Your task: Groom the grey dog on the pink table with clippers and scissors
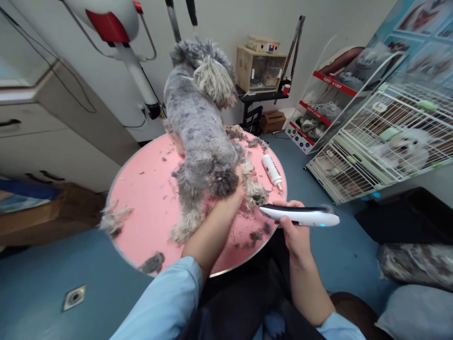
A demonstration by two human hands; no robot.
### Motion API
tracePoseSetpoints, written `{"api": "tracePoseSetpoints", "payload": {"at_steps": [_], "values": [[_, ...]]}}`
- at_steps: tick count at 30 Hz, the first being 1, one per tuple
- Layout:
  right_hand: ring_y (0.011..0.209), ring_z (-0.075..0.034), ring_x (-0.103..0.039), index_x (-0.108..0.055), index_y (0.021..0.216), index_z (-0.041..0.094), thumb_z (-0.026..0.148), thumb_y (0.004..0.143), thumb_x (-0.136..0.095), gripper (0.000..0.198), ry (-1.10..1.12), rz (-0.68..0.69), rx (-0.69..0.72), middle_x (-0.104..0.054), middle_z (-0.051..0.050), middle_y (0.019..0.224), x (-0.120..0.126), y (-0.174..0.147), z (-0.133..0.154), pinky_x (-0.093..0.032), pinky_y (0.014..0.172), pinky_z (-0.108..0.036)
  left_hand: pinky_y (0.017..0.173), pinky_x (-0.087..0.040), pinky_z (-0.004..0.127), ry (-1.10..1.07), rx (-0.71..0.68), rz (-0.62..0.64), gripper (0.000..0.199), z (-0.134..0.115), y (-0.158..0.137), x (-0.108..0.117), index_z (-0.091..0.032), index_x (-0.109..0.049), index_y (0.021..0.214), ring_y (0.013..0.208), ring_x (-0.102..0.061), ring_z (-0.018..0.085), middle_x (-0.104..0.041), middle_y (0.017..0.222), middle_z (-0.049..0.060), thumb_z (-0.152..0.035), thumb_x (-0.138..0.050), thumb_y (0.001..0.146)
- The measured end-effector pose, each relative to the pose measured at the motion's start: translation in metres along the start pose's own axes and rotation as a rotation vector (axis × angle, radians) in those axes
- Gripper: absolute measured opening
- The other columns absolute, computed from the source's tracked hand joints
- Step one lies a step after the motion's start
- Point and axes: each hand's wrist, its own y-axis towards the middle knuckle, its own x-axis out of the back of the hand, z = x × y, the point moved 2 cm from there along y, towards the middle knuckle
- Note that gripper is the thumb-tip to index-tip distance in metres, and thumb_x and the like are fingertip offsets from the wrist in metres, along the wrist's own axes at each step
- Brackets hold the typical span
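Observation:
A grey dog [201, 113] with a closely trimmed back stands on a round pink table [141, 203], its rear toward me and its head turned to the right. My left hand [244, 175] reaches past its rump and is closed around a shaggy hind leg [255, 192], which is drawn out to the right; part of the hand is hidden by fur. In my right hand [295, 231] is a white and black hair clipper [304, 215] with a blue light on it. The clipper's blade end points left, close to the fur of that leg's paw.
A white bottle [272, 171] lies at the table's right edge. Cut fur clumps [153, 263] are scattered about the tabletop. A white and red dryer [116, 23] stands behind, left of the dog. At right, a wire cage [371, 141] holds a white dog [406, 146].

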Motion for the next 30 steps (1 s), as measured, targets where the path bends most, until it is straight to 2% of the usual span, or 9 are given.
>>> {"api": "tracePoseSetpoints", "payload": {"at_steps": [1,3,6,8,11,16,19,23,30], "values": [[0.075,-0.02,-0.071,-0.051,0.112,0.023,0.04,0.087,-0.065,0.033,0.042,-0.039,-0.024,-0.071,-0.005,0.092,0.001,-0.006,-0.006,-0.06,0.068,-0.035,0.036,-0.027,0.019,-0.005,-0.003,0.011,0.037,0.0,0.0,0.0,-0.019,-0.036,0.059,0.028,-0.035,0.009,-0.035,0.041,-0.006,-0.029,-0.036,0.094],[0.078,-0.02,-0.072,-0.05,0.116,0.022,0.038,0.085,-0.068,0.039,0.022,-0.094,0.027,-0.071,-0.006,0.094,0.0,-0.015,-0.012,-0.061,0.071,-0.037,0.037,-0.026,0.018,-0.016,-0.026,0.028,0.035,-0.002,-0.002,-0.002,-0.019,-0.036,0.059,0.028,-0.035,0.009,-0.035,0.041,-0.006,-0.027,-0.037,0.093],[0.096,-0.024,-0.071,-0.05,0.106,0.024,0.034,0.076,-0.076,0.041,-0.137,-0.142,0.271,-0.071,-0.008,0.105,-0.007,-0.021,-0.012,-0.059,0.081,-0.042,0.037,-0.025,0.019,-0.001,-0.04,0.016,0.035,-0.004,-0.007,-0.006,-0.02,-0.033,0.057,0.028,-0.033,0.009,-0.033,0.039,-0.006,-0.023,-0.034,0.092],[0.096,-0.025,-0.071,-0.049,0.099,0.027,0.031,0.073,-0.077,0.039,-0.238,-0.118,0.411,-0.071,-0.008,0.106,-0.014,-0.022,-0.012,-0.059,0.079,-0.041,0.038,-0.026,0.019,0.006,-0.054,-0.012,0.036,-0.004,-0.011,-0.009,-0.02,-0.033,0.057,0.028,-0.032,0.009,-0.032,0.038,-0.005,-0.023,-0.032,0.093],[0.095,-0.026,-0.072,-0.049,0.098,0.028,0.031,0.072,-0.078,0.039,-0.287,-0.091,0.499,-0.071,-0.008,0.107,-0.022,-0.022,-0.019,-0.06,0.076,-0.041,0.037,-0.025,0.019,-0.008,-0.089,-0.034,0.039,-0.004,-0.015,-0.012,-0.02,-0.034,0.057,0.028,-0.031,0.009,-0.032,0.038,-0.005,-0.025,-0.029,0.095],[0.099,-0.027,-0.072,-0.05,0.102,0.029,0.037,0.072,-0.08,0.044,-0.288,-0.099,0.514,-0.07,-0.009,0.111,-0.027,-0.025,-0.027,-0.059,0.079,-0.042,0.035,-0.022,0.017,-0.024,-0.073,0.019,0.035,-0.002,-0.014,-0.01,-0.02,-0.033,0.058,0.029,-0.03,0.007,-0.033,0.038,-0.005,-0.026,-0.031,0.093],[0.098,-0.026,-0.071,-0.047,0.1,0.028,0.04,0.076,-0.077,0.041,-0.247,-0.097,0.459,-0.069,-0.009,0.11,-0.026,-0.025,-0.02,-0.058,0.079,-0.041,0.035,-0.021,0.016,-0.041,-0.071,0.051,0.034,0.0,-0.011,-0.008,-0.02,-0.032,0.059,0.029,-0.028,0.007,-0.032,0.038,-0.006,-0.026,-0.032,0.092],[0.098,-0.025,-0.07,-0.045,0.102,0.027,0.049,0.078,-0.074,0.044,-0.198,-0.188,0.391,-0.068,-0.01,0.107,-0.026,-0.025,-0.01,-0.058,0.077,-0.041,0.034,-0.02,0.016,-0.041,-0.052,0.041,0.035,0.001,-0.008,-0.007,-0.02,-0.032,0.058,0.028,-0.028,0.006,-0.031,0.039,-0.006,-0.027,-0.037,0.092],[0.096,-0.026,-0.071,-0.049,0.098,0.026,0.052,0.071,-0.08,0.049,-0.155,-0.196,0.441,-0.068,-0.009,0.107,-0.036,-0.025,-0.021,-0.058,0.077,-0.039,0.033,-0.021,0.016,-0.042,-0.037,0.0,0.035,0.0,-0.012,-0.012,-0.02,-0.032,0.056,0.027,-0.029,0.007,-0.031,0.037,-0.006,-0.025,-0.036,0.091]]}}
